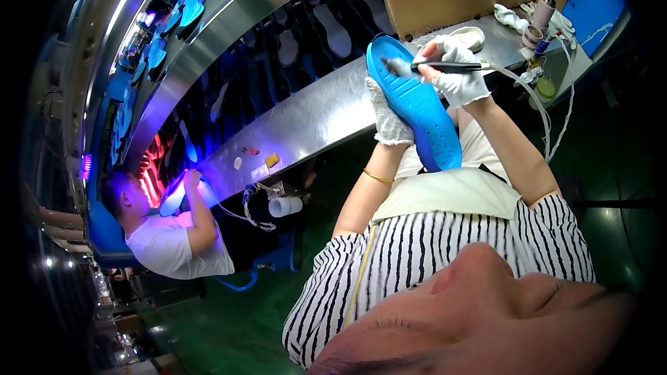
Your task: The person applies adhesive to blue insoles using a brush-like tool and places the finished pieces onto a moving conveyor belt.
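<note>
A blue shoe sole [434, 128] is tilted up in front of me, its inner side toward me, with several small holes in the lower part. My left hand [390, 119], in a white glove, grips it along its left edge. My right hand [455, 73], in a white glove with bare fingertips, is closed around the black handle of a brush [450, 67]. The bristles are over the upper part of the sole; whether they touch it I cannot tell. From the handle's end a clear hose [531, 90] runs off to the right.
A metal bench edge [313, 118] runs along a rack of dark soles [330, 31]. Blue soles [191, 7] line an upper shelf. On the right are gloves [511, 19] and a thread spool [544, 10]. A co-worker [177, 236] sits left, near a white cup [285, 206].
</note>
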`<state>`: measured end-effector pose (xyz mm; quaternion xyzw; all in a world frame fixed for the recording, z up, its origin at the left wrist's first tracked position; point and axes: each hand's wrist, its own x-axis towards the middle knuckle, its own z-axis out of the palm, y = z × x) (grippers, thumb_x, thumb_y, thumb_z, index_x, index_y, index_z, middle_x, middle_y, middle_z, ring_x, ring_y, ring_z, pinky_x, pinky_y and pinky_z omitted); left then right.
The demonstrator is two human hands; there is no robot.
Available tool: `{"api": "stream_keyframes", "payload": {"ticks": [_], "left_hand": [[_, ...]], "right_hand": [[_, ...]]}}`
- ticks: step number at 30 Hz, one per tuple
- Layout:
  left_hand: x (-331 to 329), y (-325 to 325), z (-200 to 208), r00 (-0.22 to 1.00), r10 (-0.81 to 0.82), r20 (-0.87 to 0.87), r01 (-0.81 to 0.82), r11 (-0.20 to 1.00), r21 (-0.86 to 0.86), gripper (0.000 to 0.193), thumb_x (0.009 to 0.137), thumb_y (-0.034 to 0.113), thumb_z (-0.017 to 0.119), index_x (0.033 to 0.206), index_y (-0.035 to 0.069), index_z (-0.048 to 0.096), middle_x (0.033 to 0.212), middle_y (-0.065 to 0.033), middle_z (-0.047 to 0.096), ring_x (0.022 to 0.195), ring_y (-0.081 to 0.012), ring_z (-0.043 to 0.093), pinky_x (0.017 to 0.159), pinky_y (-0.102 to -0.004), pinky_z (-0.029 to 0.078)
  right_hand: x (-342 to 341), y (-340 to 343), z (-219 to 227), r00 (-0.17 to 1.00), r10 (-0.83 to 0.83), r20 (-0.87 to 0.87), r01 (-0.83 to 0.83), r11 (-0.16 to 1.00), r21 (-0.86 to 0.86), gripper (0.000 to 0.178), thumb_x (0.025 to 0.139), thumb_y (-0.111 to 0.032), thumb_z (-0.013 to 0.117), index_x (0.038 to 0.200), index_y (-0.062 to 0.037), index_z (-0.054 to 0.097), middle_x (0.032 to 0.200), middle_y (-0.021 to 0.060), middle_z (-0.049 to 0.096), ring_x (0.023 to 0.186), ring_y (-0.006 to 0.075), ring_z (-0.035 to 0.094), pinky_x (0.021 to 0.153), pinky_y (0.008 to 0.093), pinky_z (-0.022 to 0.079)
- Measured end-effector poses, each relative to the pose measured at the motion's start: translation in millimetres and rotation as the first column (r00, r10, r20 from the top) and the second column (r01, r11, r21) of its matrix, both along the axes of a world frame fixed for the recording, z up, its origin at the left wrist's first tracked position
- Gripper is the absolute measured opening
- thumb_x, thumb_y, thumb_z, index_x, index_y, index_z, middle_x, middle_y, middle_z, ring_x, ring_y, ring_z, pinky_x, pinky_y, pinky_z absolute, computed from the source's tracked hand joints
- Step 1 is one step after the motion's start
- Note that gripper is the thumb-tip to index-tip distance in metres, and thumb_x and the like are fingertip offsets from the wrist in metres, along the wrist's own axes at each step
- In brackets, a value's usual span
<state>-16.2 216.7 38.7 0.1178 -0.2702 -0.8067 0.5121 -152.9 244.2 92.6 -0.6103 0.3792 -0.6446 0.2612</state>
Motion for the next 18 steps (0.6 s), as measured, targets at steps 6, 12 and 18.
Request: {"api": "stream_keyframes", "payload": {"ticks": [6,12,18], "left_hand": [[11,-14,-3,0.992,-0.044,0.117,0.033,0.995,0.095,0.091,0.082,0.075,0.046,0.142,0.007,0.036,0.134,-0.0151,0.05,0.116,-0.0319,0.053,0.102,-0.0449,0.044],[17,-28,-10,0.99,-0.079,0.113,0.071,0.994,0.08,0.093,0.081,0.074,0.05,0.142,0.007,0.034,0.135,-0.017,0.048,0.117,-0.0333,0.052,0.099,-0.0469,0.046],[17,-22,-9,0.975,-0.138,0.172,0.122,0.988,0.099,0.09,0.083,0.077,0.041,0.142,0.009,0.037,0.137,-0.0163,0.048,0.118,-0.0325,0.053,0.1,-0.0473,0.046]], "right_hand": [[5,6,-7,0.983,0.08,-0.163,-0.068,0.995,0.075,0.018,0.078,0.0,0.07,0.092,-0.0044,0.06,0.081,0.0046,0.063,0.074,0.0111,0.061,0.069,0.0253,0.049],[4,13,-24,0.973,-0.093,-0.21,0.087,0.996,-0.034,0.017,0.074,-0.001,0.071,0.089,-0.0059,0.064,0.078,0.0079,0.064,0.072,0.0184,0.062,0.068,0.0285,0.05],[-4,33,-27,0.969,0.236,0.067,-0.245,0.917,0.315,0.013,0.079,0.0,0.069,0.089,-0.0043,0.063,0.079,0.0029,0.062,0.071,0.0093,0.06,0.066,0.0236,0.049]]}}
